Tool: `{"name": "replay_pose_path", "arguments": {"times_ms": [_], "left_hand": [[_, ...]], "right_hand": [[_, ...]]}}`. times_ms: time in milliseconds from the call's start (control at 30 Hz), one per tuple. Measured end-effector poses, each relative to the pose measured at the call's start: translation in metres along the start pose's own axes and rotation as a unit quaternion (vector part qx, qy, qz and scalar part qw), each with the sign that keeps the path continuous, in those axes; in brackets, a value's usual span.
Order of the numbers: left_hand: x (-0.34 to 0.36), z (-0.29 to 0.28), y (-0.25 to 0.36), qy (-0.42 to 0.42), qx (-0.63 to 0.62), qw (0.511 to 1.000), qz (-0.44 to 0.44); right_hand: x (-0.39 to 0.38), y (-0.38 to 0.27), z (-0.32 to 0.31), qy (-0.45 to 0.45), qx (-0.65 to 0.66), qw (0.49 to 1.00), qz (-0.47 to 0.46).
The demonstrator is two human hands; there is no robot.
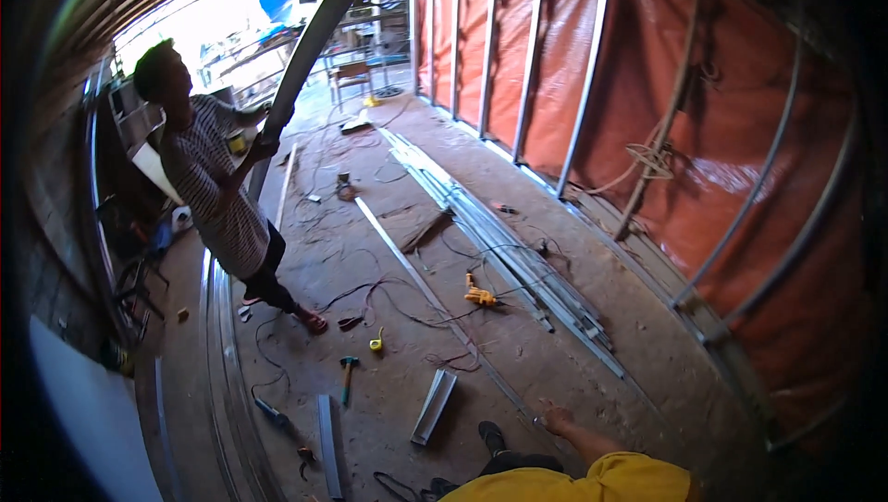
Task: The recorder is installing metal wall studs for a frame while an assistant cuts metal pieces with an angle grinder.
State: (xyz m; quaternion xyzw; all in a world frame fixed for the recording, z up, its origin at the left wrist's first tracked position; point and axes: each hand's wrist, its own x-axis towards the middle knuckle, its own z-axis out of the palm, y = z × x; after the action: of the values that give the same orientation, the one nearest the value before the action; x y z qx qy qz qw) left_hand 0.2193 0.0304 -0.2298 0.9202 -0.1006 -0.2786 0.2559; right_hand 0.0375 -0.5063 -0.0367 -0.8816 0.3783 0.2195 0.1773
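Hanging R hand [557, 419] nr metal strip [421, 282], brown flr [661, 354], orange tarp [740, 113]

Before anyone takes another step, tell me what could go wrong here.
The co-worker holding the tilted long beam could trip on the loose cables. The right hand, near the close end of the long metal strip, might catch its edge. The hammer on the floor could roll underfoot.

Brown floor [518, 345] before me; thin long bar [399, 255] runs from far toward me; silvery bar bundle [499, 234] right of it; yellow tool [478, 296] between; nearer me, yellow tape measure [376, 344], hammer [347, 380], short metal channel [432, 409]; more bars [227, 345] along left
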Motion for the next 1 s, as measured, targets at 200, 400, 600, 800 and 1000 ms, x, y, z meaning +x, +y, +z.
{"name": "replay_pose_path", "arguments": {"times_ms": [200, 400, 600, 800, 1000], "left_hand": [[0.047, -0.005, 0.0, -0.027, 0.003, 0.998, 0.059], [0.079, 0.003, 0.018, -0.035, -0.016, 0.996, 0.082], [0.111, 0.007, 0.041, -0.043, -0.025, 0.993, 0.103], [0.115, 0.007, 0.057, -0.051, -0.027, 0.993, 0.103], [0.082, 0.01, 0.039, -0.076, -0.01, 0.994, 0.078]], "right_hand": [[-0.038, 0.075, 0.087, -0.008, 0.015, 0.997, 0.071], [-0.105, 0.028, 0.03, -0.019, 0.129, 0.979, 0.159], [-0.11, 0.031, 0.025, 0.01, 0.173, 0.97, 0.173], [-0.088, 0.054, 0.044, -0.001, 0.209, 0.964, 0.164], [-0.08, 0.071, 0.032, 0.073, 0.177, 0.977, 0.095]]}}
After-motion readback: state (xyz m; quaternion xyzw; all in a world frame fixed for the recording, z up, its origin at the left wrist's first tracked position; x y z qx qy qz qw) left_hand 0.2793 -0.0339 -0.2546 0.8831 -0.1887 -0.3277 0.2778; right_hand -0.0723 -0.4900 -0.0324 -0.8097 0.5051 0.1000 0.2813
